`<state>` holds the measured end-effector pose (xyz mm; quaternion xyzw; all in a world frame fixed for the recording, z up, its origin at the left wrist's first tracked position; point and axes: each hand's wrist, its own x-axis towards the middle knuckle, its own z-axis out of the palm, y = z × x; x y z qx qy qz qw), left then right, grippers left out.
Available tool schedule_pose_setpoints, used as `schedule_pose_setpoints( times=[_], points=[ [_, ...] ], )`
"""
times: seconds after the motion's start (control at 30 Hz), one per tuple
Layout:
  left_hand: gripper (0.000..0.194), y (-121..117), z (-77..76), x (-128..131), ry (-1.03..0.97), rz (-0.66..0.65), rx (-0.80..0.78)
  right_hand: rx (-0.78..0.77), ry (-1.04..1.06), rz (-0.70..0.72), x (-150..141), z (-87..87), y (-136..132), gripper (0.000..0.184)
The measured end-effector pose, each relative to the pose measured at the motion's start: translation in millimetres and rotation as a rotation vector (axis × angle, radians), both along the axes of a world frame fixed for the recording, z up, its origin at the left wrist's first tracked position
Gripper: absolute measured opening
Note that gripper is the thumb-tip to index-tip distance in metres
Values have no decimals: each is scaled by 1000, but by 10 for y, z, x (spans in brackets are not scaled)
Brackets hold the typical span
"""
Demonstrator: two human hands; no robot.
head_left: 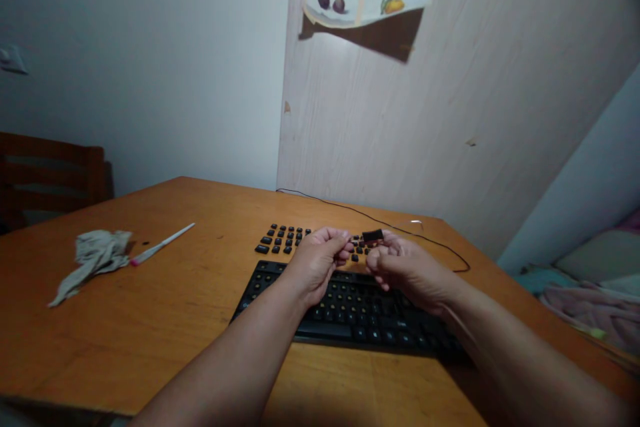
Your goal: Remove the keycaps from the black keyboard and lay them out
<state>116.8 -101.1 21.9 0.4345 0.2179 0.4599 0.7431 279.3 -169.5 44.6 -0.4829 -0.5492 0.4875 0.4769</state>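
A black keyboard (pixel 327 330) lies in front of me, with many of its keycaps off and small light key posts showing. Above its far edge, my right hand (pixel 407 267) has its fingers curled round a wide black keycap (pixel 373 235). My left hand (pixel 325 257) faces it with thumb and forefinger pinched together; whatever is between those fingertips is too small to make out. Loose black keycaps (pixel 277 241) stand in rows on the table behind the keyboard, partly hidden by both hands.
The wooden table (pixel 175 340) reaches back to the wall. At left lie a crumpled grey cloth (pixel 100 253), a white brush-like stick (pixel 167 240) and a small black bit (pixel 145 243). A thin black cable (pixel 370 215) curves behind the keycaps. A wooden chair (pixel 50 173) stands far left.
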Motion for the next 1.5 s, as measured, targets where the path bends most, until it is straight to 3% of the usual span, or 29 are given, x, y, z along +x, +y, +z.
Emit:
schedule_pose_setpoints(
  times=[0.17,0.3,0.47,0.73,1.0,1.3,1.5],
  points=[
    [12,93,18,-39,-67,97,-120,45,-622,-241,455,-164,265,13],
    [9,135,26,-69,-91,115,-135,24,-779,-280,647,-350,487,13],
    [8,167,23,-94,-95,135,-150,-41,-915,-280,647,-465,608,19],
    [8,149,51,-95,-92,141,-167,-178,-966,-281,684,-601,737,26],
    [6,154,56,-98,-80,138,-167,-257,-905,-334,726,-593,730,25],
    [7,148,96,-105,-79,150,-176,-140,-826,-224,812,-607,610,9],
    [8,158,90,-105,-57,160,-155,-6,-897,-136,822,-590,625,12]
  ],
)
